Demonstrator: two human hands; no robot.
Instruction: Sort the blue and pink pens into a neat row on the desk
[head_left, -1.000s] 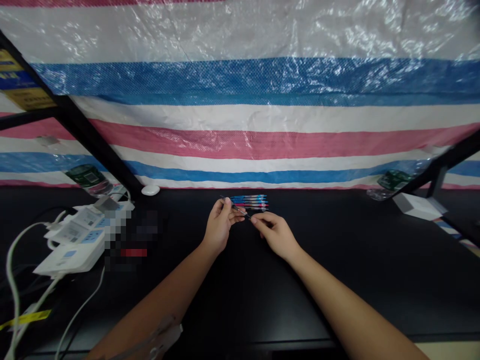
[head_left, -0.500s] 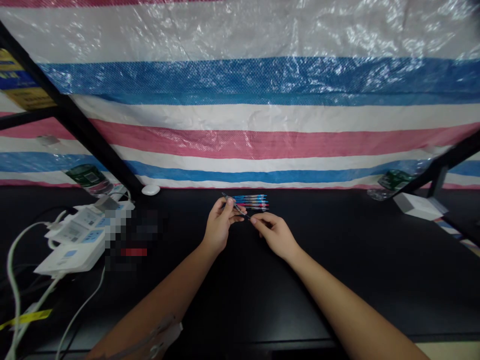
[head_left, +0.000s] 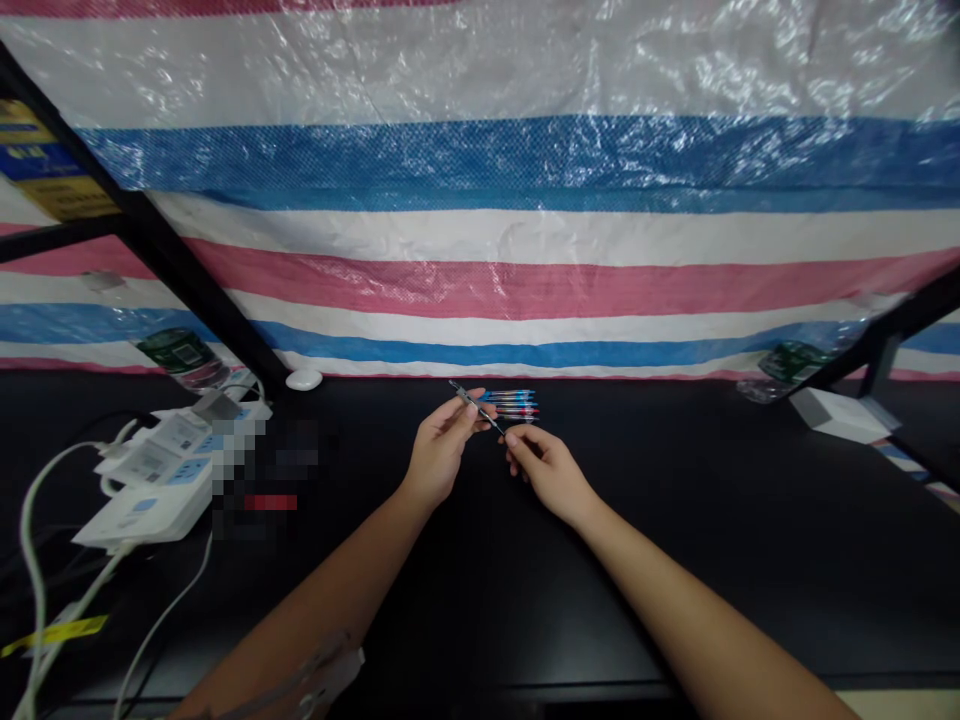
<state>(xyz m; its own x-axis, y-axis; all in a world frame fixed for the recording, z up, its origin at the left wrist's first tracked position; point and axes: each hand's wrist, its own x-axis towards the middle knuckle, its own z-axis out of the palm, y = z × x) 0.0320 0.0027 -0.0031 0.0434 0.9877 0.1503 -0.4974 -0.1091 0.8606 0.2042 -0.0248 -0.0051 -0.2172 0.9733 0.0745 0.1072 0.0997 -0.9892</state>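
Observation:
A thin dark pen [head_left: 475, 405] slants between both hands above the black table [head_left: 675, 520]. My left hand [head_left: 441, 450] pinches its upper part between thumb and fingertips. My right hand [head_left: 546, 466] is closed on the pen's lower tip. Just behind the hands, a small row of several blue and red pens [head_left: 512, 402] lies flat on the table near the back edge.
A striped red, white and blue tarp [head_left: 480, 230] hangs behind the table. White power strips [head_left: 161, 470] with cables lie at the left, beside a small white round object [head_left: 303, 380]. A white box [head_left: 840, 412] and black frame bars stand at the right.
Both hands have risen slightly and the pen's upper end has tilted up and away from the row of pens. The left fingers have shifted along the pen.

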